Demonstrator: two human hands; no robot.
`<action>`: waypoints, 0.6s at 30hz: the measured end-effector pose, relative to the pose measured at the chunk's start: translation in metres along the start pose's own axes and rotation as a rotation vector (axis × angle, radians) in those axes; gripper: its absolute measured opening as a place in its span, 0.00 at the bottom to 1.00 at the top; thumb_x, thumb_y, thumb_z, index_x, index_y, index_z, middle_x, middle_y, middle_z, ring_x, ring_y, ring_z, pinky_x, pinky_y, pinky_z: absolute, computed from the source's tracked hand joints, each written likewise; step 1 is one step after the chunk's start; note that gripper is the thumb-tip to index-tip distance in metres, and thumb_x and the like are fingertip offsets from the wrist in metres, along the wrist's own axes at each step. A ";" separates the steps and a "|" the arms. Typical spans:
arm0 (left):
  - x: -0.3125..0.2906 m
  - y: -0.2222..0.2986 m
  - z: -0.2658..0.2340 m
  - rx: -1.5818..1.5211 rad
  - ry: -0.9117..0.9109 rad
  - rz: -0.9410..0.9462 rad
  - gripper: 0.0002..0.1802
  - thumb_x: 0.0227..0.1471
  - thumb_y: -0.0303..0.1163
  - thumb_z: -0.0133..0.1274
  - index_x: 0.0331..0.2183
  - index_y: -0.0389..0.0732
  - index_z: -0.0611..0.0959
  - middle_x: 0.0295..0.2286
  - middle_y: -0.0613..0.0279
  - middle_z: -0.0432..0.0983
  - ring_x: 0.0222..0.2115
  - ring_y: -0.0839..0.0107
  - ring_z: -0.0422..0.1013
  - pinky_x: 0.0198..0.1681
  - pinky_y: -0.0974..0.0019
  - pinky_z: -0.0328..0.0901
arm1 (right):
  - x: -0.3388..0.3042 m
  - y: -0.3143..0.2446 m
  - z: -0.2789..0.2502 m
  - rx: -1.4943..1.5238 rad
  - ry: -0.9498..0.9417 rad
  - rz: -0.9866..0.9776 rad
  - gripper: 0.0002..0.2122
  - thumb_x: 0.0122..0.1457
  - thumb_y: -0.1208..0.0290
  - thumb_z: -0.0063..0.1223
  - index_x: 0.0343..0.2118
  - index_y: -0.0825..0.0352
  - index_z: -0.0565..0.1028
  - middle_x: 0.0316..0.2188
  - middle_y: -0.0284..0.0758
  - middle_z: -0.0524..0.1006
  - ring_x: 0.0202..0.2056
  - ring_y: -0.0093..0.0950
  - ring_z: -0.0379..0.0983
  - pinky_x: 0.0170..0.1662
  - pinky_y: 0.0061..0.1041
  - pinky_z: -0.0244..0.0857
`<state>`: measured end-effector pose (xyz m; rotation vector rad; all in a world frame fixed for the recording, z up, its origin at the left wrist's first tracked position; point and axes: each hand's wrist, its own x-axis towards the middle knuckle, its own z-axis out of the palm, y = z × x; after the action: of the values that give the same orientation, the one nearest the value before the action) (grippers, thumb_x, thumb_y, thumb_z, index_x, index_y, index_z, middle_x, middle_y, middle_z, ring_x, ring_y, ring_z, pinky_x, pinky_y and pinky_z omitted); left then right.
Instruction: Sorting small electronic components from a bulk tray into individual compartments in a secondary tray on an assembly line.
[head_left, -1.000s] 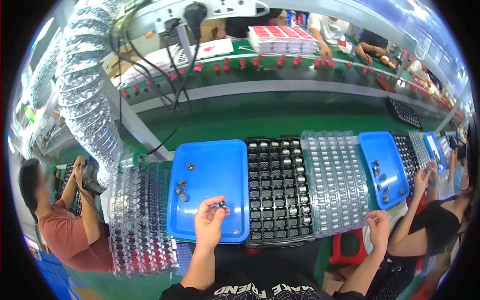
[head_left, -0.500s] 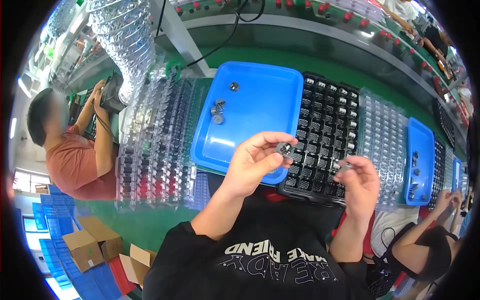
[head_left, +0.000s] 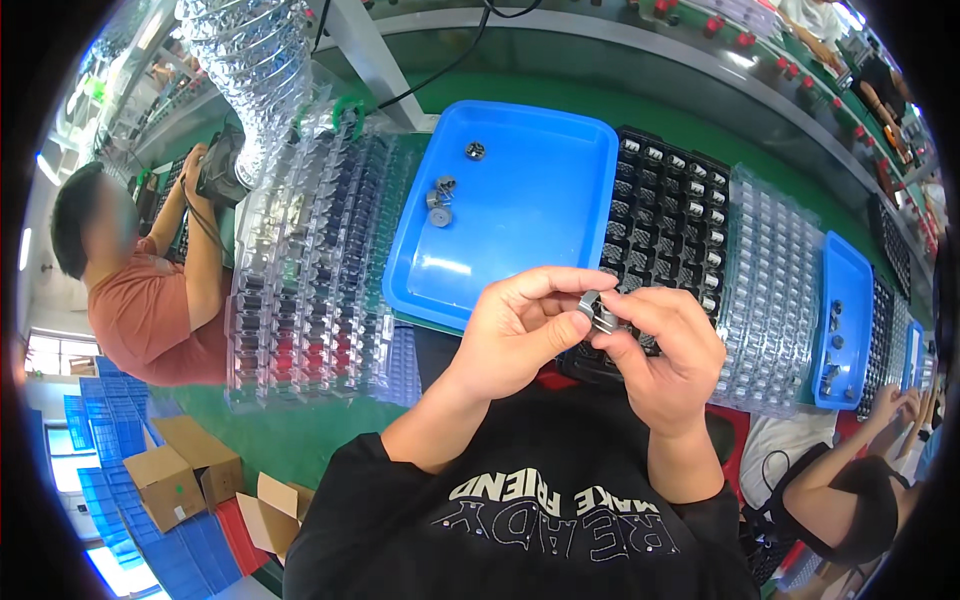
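Observation:
My left hand (head_left: pixel 525 325) pinches a small round grey metal part (head_left: pixel 588 301) between thumb and fingers, above the near edge of the black tray. Against it, my right hand (head_left: pixel 665 345) holds a second small metal piece (head_left: pixel 606 320) with thumb and forefinger; the two pieces touch or nearly touch, and the fingers hide much of both. Behind my hands lies the blue tray (head_left: pixel 520 235), with several similar round grey parts (head_left: pixel 440 215) in its left half. On its right is the black compartment tray (head_left: pixel 665 205), with shiny metal pieces in the far and right-hand pockets.
Clear plastic blister trays (head_left: pixel 300 260) are stacked left of the blue tray; another clear tray (head_left: pixel 770 270) lies right of the black one. A second blue tray (head_left: pixel 850 290) stands farther right. Co-workers sit on both sides. Cardboard boxes (head_left: pixel 165 485) stand at lower left.
My right hand has moved left from over the black tray to meet my left hand, bringing its small piece against the round part. The view has shifted slightly.

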<state>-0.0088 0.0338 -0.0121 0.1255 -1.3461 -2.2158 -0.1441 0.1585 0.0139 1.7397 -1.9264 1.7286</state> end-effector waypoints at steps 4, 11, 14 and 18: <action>0.000 -0.004 0.001 0.022 0.012 -0.013 0.19 0.61 0.18 0.53 0.54 0.28 0.76 0.46 0.54 0.78 0.42 0.71 0.76 0.48 0.67 0.73 | -0.005 0.002 0.000 0.006 0.005 0.082 0.16 0.46 0.72 0.74 0.39 0.69 0.83 0.32 0.36 0.80 0.33 0.28 0.76 0.36 0.24 0.70; 0.001 -0.009 0.001 -0.008 -0.015 -0.073 0.18 0.61 0.18 0.53 0.53 0.28 0.76 0.45 0.54 0.78 0.42 0.72 0.76 0.48 0.67 0.72 | -0.010 0.005 -0.004 -0.029 -0.016 0.051 0.16 0.46 0.72 0.74 0.39 0.68 0.83 0.32 0.36 0.79 0.33 0.28 0.76 0.35 0.24 0.70; 0.001 -0.014 0.003 -0.008 -0.010 -0.115 0.18 0.60 0.18 0.55 0.52 0.28 0.77 0.45 0.54 0.78 0.42 0.72 0.76 0.49 0.68 0.72 | -0.014 0.007 -0.005 -0.032 0.021 0.092 0.15 0.47 0.74 0.74 0.37 0.69 0.82 0.32 0.37 0.79 0.32 0.28 0.77 0.35 0.24 0.71; 0.000 -0.026 0.009 0.099 0.126 -0.101 0.18 0.56 0.18 0.58 0.50 0.30 0.79 0.45 0.56 0.78 0.43 0.72 0.76 0.50 0.68 0.71 | -0.022 0.018 -0.001 0.067 0.068 0.191 0.09 0.47 0.82 0.69 0.29 0.69 0.78 0.33 0.39 0.81 0.35 0.31 0.79 0.39 0.26 0.72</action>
<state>-0.0226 0.0504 -0.0296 0.3701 -1.4075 -2.1831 -0.1488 0.1702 -0.0118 1.5376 -2.0894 1.9069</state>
